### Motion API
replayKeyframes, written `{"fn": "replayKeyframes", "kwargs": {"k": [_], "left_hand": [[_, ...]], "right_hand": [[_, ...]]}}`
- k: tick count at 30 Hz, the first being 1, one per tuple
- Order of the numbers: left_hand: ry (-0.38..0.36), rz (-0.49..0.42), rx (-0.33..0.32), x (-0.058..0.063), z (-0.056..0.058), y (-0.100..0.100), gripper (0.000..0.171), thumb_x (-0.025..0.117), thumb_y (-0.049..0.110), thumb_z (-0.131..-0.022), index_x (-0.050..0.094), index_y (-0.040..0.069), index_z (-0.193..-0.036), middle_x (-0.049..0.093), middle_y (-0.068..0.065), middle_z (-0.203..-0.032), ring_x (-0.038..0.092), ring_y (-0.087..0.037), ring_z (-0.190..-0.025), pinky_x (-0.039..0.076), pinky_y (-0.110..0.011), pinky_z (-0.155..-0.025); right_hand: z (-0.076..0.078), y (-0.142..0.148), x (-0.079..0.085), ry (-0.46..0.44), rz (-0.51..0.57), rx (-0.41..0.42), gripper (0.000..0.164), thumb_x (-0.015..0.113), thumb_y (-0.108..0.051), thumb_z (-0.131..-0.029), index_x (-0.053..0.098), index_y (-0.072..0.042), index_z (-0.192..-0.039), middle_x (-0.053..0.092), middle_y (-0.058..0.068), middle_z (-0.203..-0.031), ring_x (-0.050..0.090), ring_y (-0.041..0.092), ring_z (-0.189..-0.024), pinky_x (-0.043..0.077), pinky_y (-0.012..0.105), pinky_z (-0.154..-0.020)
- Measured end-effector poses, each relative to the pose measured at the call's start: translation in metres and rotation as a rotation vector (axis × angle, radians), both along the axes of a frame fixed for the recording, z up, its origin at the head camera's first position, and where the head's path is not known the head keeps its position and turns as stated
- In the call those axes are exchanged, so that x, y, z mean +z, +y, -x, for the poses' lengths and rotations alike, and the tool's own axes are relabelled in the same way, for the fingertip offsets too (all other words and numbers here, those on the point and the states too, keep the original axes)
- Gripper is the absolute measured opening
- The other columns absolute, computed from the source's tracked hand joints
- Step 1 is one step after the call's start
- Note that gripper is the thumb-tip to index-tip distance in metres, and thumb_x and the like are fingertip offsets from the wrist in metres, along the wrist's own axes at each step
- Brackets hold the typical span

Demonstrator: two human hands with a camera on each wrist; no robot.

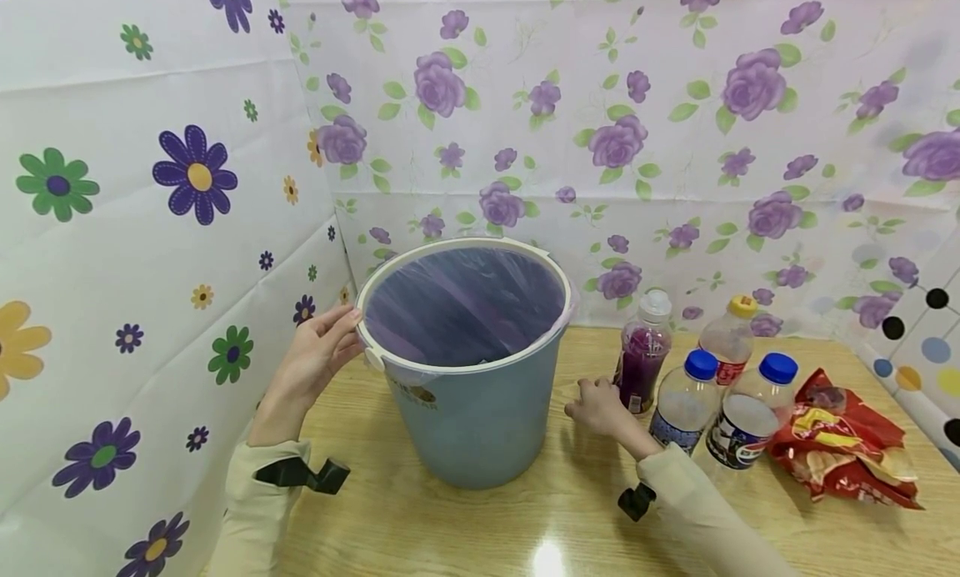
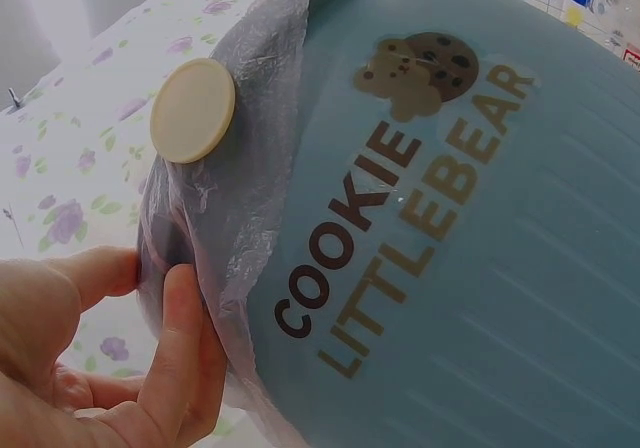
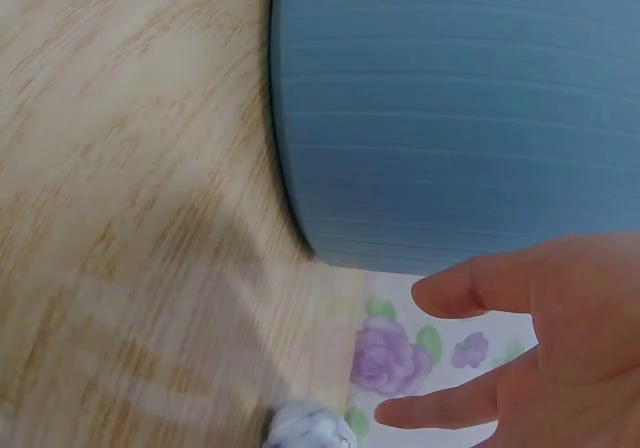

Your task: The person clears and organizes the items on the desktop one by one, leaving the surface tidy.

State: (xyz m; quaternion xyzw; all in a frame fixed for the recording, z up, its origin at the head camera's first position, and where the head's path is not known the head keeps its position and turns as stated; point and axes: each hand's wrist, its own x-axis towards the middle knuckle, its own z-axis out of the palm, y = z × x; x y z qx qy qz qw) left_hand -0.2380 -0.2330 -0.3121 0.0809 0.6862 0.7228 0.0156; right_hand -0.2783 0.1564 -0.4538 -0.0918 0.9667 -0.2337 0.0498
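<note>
Bucket (image 1: 480, 427) stood upright on the wood-grain surface (image 1: 360, 510), approx. centre, btwn the two hands! L hand (image 1: 311, 356) was up at the bucket's near-left rim (image 1: 431, 368), its grip pinching the liner (image 2: 270, 158), a thin purplish film folded over the edge. L wrist cam had it close: thumb one side, fingers the other, just by a round cream knob (image 2: 193, 110), w/ the bear logo (image 2: 420, 73) and "COOKIE LITTLEBEAR" lettering (image 2: 400, 228) on the bucket wall.

Over to the R hand (image 1: 600, 408): low, right of the bucket, grip released, thumb and fingers apart w/ nothing btwn them per the R wrist cam. Something whitish (image 3: 308, 428) showed at that view's bottom edge, mostly cut off; couldn't tell what.

Nearest the R hand, a bottle of purple drink (image 1: 643, 356) w/ white cap, upright. Next to it, a yellow-capped bottle (image 1: 726, 333), then two blue-capped ones, one nearer the hand (image 1: 684, 400), one w/ a Pepsi label (image 1: 742, 427), all upright. Far right, a red snack bag (image 1: 847, 444), crumpled, lying beside the Pepsi bottle. Behind, rose-print sheeting (image 1: 615, 85); on the left, daisy-print sheeting (image 1: 150, 268).
</note>
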Motion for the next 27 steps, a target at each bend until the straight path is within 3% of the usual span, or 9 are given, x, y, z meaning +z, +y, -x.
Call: {"fn": "replayKeyframes", "kwargs": {"k": [4,7,13,15,21,27], "left_hand": [[0.004,-0.006,-0.004,0.000,0.000,0.000,0.067,0.052,0.022,-0.101,0.019,-0.012,-0.148,0.063,0.010,-0.106,0.065,0.001,-0.093,0.054,-0.012,-0.083],[0.011,-0.007,-0.007,0.000,0.000,0.000,0.067,0.051,0.021,-0.101,0.019,-0.012,-0.148,0.063,0.010,-0.105,0.066,0.000,-0.092,0.054,-0.012,-0.083],[0.003,-0.001,0.005,0.000,0.001,0.001,0.066,0.052,0.023,-0.100,0.021,-0.011,-0.148,0.063,0.010,-0.105,0.065,0.000,-0.091,0.054,-0.012,-0.083],[0.005,0.007,0.007,0.000,0.002,0.001,0.066,0.052,0.023,-0.101,0.021,-0.011,-0.148,0.063,0.010,-0.105,0.065,0.001,-0.092,0.054,-0.012,-0.083],[0.009,0.003,-0.004,0.000,0.001,0.000,0.066,0.052,0.023,-0.101,0.020,-0.011,-0.148,0.063,0.010,-0.106,0.065,0.000,-0.092,0.054,-0.013,-0.084],[0.009,-0.005,-0.003,0.000,0.000,0.000,0.065,0.052,0.022,-0.101,0.021,-0.012,-0.148,0.064,0.009,-0.105,0.066,0.000,-0.092,0.055,-0.013,-0.082]], "right_hand": [[0.000,0.001,-0.003,-0.006,-0.037,0.028,0.037,0.061,-0.020,-0.089,0.060,0.011,-0.110,0.061,0.029,-0.102,0.053,0.050,-0.105,0.046,0.059,-0.089],[-0.001,0.002,-0.005,-0.018,-0.044,0.051,0.030,0.066,-0.019,-0.085,0.062,0.005,-0.102,0.062,0.018,-0.090,0.056,0.039,-0.092,0.049,0.052,-0.078],[-0.005,0.002,-0.003,-0.018,-0.053,0.101,0.048,0.077,-0.009,-0.074,0.062,0.006,-0.116,0.065,0.023,-0.109,0.053,0.048,-0.106,0.044,0.062,-0.091],[-0.007,0.001,-0.001,-0.016,-0.043,0.109,0.048,0.079,-0.005,-0.070,0.063,0.005,-0.113,0.064,0.023,-0.109,0.051,0.049,-0.107,0.044,0.062,-0.092],[-0.012,0.000,0.001,0.011,-0.056,0.129,0.036,0.082,-0.002,-0.063,0.068,-0.003,-0.096,0.065,0.016,-0.093,0.051,0.039,-0.099,0.049,0.050,-0.080],[-0.012,-0.002,0.000,-0.003,-0.065,0.156,0.029,0.077,0.002,-0.060,0.068,-0.009,-0.085,0.066,0.008,-0.083,0.047,0.029,-0.088,0.044,0.036,-0.073]]}}
